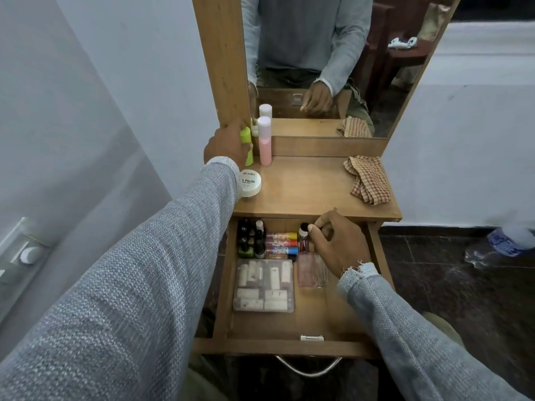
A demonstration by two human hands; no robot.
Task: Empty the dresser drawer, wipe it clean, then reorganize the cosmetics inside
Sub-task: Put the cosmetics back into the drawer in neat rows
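Head view: left hand (228,146) grips a lime-green plastic bottle (247,146) on the wooden bench (307,189); its fingers are clamped round it. Right hand (337,246) pinches a small black-capped perfume bottle (304,237) at the back of the open wooden drawer (321,316).

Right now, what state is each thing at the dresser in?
drawer: pulled open, still holding cosmetics
left hand: grips the green bottle, upright on the dresser top
right hand: pinches the black cap of a small bottle in the drawer
pink bottle: upright, capped
white jar: lidded
checked cloth: crumpled, unused
clear pouch: lying flat in drawer
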